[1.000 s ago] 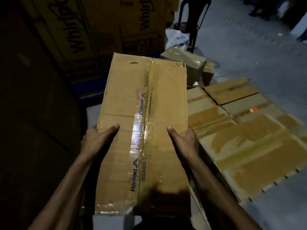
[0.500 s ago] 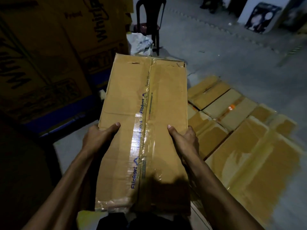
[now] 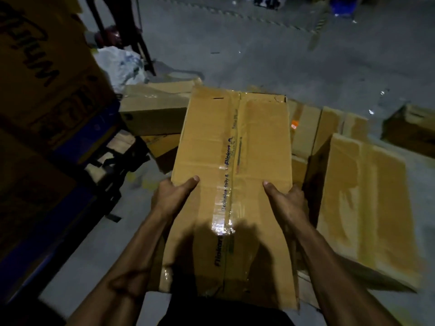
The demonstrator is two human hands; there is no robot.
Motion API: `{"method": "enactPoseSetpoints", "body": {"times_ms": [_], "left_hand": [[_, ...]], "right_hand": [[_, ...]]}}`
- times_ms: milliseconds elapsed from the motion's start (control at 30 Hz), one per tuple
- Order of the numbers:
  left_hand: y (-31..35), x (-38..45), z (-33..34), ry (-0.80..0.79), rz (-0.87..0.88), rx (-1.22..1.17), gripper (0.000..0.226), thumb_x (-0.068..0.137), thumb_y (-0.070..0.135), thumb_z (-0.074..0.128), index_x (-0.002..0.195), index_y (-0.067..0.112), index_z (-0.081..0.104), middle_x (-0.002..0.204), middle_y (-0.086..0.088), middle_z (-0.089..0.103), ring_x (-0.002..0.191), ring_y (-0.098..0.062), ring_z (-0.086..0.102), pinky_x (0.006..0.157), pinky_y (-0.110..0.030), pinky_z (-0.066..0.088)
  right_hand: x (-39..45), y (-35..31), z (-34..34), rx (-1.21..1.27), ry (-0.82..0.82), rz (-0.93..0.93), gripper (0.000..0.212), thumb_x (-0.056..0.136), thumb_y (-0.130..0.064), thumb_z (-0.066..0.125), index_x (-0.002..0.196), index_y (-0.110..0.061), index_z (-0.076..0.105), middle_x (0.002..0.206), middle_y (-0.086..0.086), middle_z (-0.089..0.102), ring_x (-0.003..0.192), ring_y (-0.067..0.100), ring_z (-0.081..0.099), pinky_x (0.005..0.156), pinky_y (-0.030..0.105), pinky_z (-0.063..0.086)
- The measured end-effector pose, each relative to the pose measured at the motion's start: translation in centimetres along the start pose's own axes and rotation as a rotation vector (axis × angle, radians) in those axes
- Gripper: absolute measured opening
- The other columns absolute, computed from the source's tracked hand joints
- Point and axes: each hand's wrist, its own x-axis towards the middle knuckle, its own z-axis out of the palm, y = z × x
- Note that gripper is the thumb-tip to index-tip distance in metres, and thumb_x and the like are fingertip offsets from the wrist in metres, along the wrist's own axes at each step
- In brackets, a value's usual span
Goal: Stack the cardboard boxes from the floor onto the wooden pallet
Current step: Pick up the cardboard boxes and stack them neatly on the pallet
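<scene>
You hold one long box (image 3: 233, 184) out in front of you, lengthwise, its taped seam running away from you down the middle. Your left hand (image 3: 171, 198) grips its left edge, thumb laid flat on the top face and the other fingers wrapped under, out of sight. Your right hand (image 3: 286, 203) does the same on the right edge — thumb on top pointing inward, fingers curled round the side. The box is off the floor (image 3: 270, 55), carried between both hands.

Below and to the right lie taped boxes packed side by side: the nearest one (image 3: 367, 208) sits just beside your right forearm, with more flat tops (image 3: 308, 130) beyond it. I cannot tell what they rest on. Past the far left corner of your box stands another box (image 3: 155, 109), tilted a little. Large printed cartons (image 3: 42, 74) rise along the left, and a white bag (image 3: 120, 64) lies on the floor by dark chair legs (image 3: 138, 36).
</scene>
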Motion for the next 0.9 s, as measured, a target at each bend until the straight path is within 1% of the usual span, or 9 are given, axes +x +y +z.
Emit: {"method": "enactPoseSetpoints", "body": {"times_ms": [33, 133, 267, 367, 533, 667, 700, 800, 900], "left_hand": [[0.2, 1.0, 0.0, -0.034, 0.006, 0.006, 0.057, 0.053, 0.076, 0.078, 0.087, 0.029, 0.075, 0.090, 0.009, 0.078, 0.085, -0.022, 0.074, 0.085, -0.049, 0.060], [0.6, 3.8, 0.4, -0.113, 0.021, 0.035, 0.076, 0.046, 0.083, 0.078, 0.097, 0.026, 0.075, 0.094, 0.008, 0.078, 0.089, -0.022, 0.074, 0.087, -0.050, 0.059], [1.3, 5.9, 2.2, -0.207, 0.073, 0.148, 0.066, 0.054, 0.083, 0.070, 0.096, 0.031, 0.069, 0.097, 0.009, 0.076, 0.091, -0.021, 0.071, 0.087, -0.047, 0.059], [2.3, 7.3, 4.0, -0.281, 0.050, 0.207, 0.081, 0.050, 0.087, 0.066, 0.106, 0.029, 0.066, 0.104, 0.007, 0.074, 0.097, -0.023, 0.070, 0.090, -0.047, 0.058], [3.3, 9.1, 7.9, -0.339, 0.015, 0.235, 0.075, 0.046, 0.085, 0.066, 0.096, 0.030, 0.062, 0.103, 0.004, 0.072, 0.097, -0.026, 0.068, 0.090, -0.047, 0.058], [3.0, 11.1, 11.3, -0.373, -0.038, 0.229, 0.090, 0.042, 0.091, 0.069, 0.106, 0.027, 0.064, 0.104, 0.002, 0.073, 0.097, -0.026, 0.070, 0.087, -0.049, 0.059], [3.0, 11.5, 12.2, -0.379, -0.042, 0.228, 0.090, 0.043, 0.092, 0.069, 0.107, 0.029, 0.064, 0.105, 0.003, 0.073, 0.098, -0.025, 0.070, 0.088, -0.049, 0.059], [2.5, 12.6, 15.3, -0.377, -0.053, 0.227, 0.092, 0.047, 0.090, 0.070, 0.115, 0.030, 0.063, 0.110, 0.001, 0.072, 0.103, -0.026, 0.068, 0.090, -0.049, 0.058], [2.1, 13.7, 18.2, -0.352, -0.074, 0.238, 0.109, 0.041, 0.094, 0.069, 0.124, 0.024, 0.063, 0.111, -0.003, 0.071, 0.105, -0.029, 0.067, 0.090, -0.049, 0.058]], "right_hand": [[0.1, -0.1, 0.2, 0.009, 0.019, 0.021, 0.053, 0.079, -0.060, 0.072, 0.116, -0.025, 0.056, 0.106, -0.001, 0.064, 0.100, 0.027, 0.062, 0.086, 0.042, 0.052], [0.0, -0.1, 0.8, 0.011, 0.097, 0.072, 0.065, 0.076, -0.065, 0.071, 0.122, -0.021, 0.057, 0.115, 0.004, 0.065, 0.108, 0.032, 0.060, 0.094, 0.050, 0.051], [0.1, 0.5, 1.2, 0.058, 0.161, 0.143, 0.082, 0.057, -0.080, 0.068, 0.119, -0.028, 0.055, 0.114, 0.001, 0.067, 0.107, 0.030, 0.062, 0.093, 0.055, 0.051], [1.1, 1.0, 0.8, 0.065, 0.205, 0.172, 0.072, 0.069, -0.069, 0.072, 0.123, -0.024, 0.055, 0.114, 0.003, 0.067, 0.106, 0.030, 0.062, 0.094, 0.054, 0.051], [4.0, 2.4, -0.3, 0.077, 0.226, 0.219, 0.075, 0.070, -0.068, 0.072, 0.127, -0.021, 0.057, 0.115, 0.003, 0.067, 0.106, 0.029, 0.063, 0.094, 0.052, 0.051], [7.7, 3.5, -1.6, 0.079, 0.240, 0.247, 0.064, 0.078, -0.058, 0.073, 0.127, -0.019, 0.058, 0.118, 0.004, 0.067, 0.109, 0.029, 0.062, 0.096, 0.047, 0.051], [8.6, 3.7, -1.8, 0.079, 0.237, 0.251, 0.069, 0.075, -0.062, 0.073, 0.127, -0.019, 0.058, 0.119, 0.004, 0.068, 0.110, 0.030, 0.062, 0.096, 0.047, 0.051], [11.4, 4.9, -2.6, 0.044, 0.242, 0.248, 0.102, 0.058, -0.082, 0.062, 0.135, -0.016, 0.054, 0.126, 0.008, 0.066, 0.115, 0.033, 0.061, 0.098, 0.049, 0.051], [14.3, 6.2, -3.3, -0.006, 0.251, 0.264, 0.111, 0.053, -0.086, 0.057, 0.136, -0.013, 0.053, 0.129, 0.011, 0.064, 0.118, 0.035, 0.059, 0.097, 0.049, 0.052]]}}
